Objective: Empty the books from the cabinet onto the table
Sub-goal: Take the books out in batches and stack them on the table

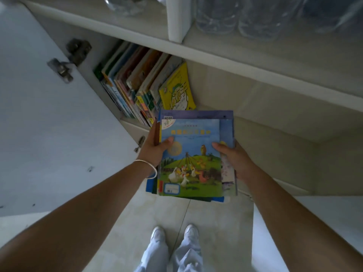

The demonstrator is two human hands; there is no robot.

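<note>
A stack of picture books [191,154] is held at centre frame, in front of the open cabinet [255,107]; the left hand [155,150] grips its left edge and the right hand [233,156] grips its right edge, thumbs on the top cover. More books [135,85] stand leaning in the cabinet's lower compartment, upper centre-left. The open door [49,124] fills the left of the frame.

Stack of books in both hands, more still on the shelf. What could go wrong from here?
1. The stack of books is uneven; both hands, left hand and right hand, grip only the side edges, so lower ones may slip out.
2. The yellow book leans at the row's open end and may topple.
3. The open cabinet door stands close to the left arm.
</note>
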